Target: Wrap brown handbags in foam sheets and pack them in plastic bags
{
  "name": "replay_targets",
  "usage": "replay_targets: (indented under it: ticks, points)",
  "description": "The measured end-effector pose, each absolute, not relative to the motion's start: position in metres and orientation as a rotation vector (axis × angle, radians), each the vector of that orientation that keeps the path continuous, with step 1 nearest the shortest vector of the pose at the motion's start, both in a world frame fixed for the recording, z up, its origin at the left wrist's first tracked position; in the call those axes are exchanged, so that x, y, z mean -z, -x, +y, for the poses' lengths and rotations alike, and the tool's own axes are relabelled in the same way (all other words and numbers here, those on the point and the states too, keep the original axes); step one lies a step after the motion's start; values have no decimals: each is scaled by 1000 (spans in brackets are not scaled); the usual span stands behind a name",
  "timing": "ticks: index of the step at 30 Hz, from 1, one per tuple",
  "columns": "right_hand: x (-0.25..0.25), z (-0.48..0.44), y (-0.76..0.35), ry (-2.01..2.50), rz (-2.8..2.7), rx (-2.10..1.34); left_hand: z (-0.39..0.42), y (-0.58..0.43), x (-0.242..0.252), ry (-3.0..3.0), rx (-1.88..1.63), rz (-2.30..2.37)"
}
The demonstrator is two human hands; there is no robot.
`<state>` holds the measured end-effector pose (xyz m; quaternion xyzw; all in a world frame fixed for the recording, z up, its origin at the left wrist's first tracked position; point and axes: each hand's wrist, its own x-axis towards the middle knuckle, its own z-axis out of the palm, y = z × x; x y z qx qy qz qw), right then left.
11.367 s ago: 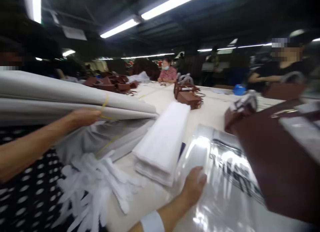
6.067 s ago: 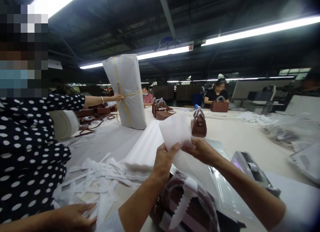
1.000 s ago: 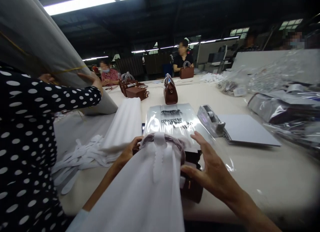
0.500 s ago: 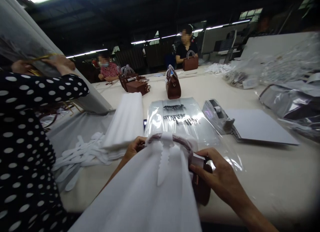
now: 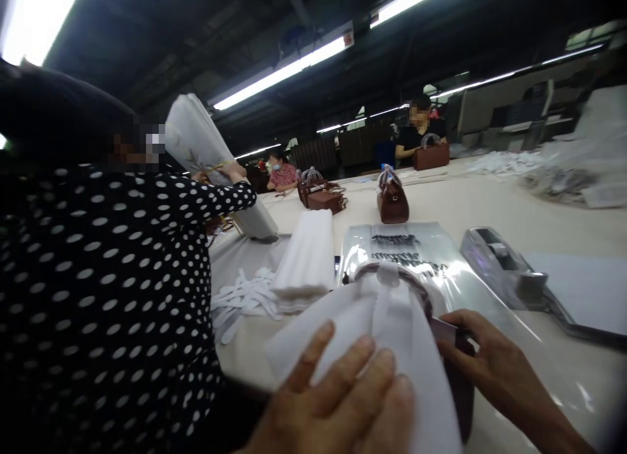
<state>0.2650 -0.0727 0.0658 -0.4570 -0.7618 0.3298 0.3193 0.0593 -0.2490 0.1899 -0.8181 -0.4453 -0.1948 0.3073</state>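
The left hand (image 5: 343, 405) is low in the centre, back upward, its fingers extended and slightly spread, its wrist below the view. The right hand (image 5: 497, 359) faces inward, thumb under the forefinger, the two bent in a pinching grip. Its bare forearm (image 5: 546, 411) slants off toward the lower right.

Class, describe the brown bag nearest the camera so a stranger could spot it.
On the pale table, find the glossy clear plastic with dark markings. The brown bag is on the near side of that, with the right hand at its edge. Unlike the other brown bags, it is partly covered by a white sheet.
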Motion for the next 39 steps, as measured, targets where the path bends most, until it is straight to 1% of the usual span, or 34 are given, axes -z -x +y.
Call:
replay_targets:
  ticks: [3,7,11,15,18,22,26,32,36,39]
  points:
    - [-66,-70,-266,1215,-1995,-890,-236,-96,-170,2103,441,-1029]
    - [-71,-72,-266,1221,-1999,-787,-239,-98,-130,2296,439,-951]
    - [-71,-74,-265,1249,-1957,-773,-252,-83,-78,2511,577,-931]
    - [-69,-68,-266,1131,-1960,-758,-234,-73,-28,2688,661,-1028]
    - [-72,-58,-269,949,-2124,-769,-211,-69,4,2672,709,-1085]
    - [-80,-46,-271,909,-2169,-827,-195,-66,33,2498,873,-1046]
    - [-86,-37,-271,901,-2128,-932,-190,-57,37,2416,926,-1023]
    - [-82,6,-270,946,-2047,-1200,-165,-53,20,2435,946,-953]
    - [-86,35,-268,1055,-2035,-1222,-146,-56,8,2420,877,-960]
    - [-92,42,-267,1083,-2038,-1238,-144,-55,7,2565,729,-950]
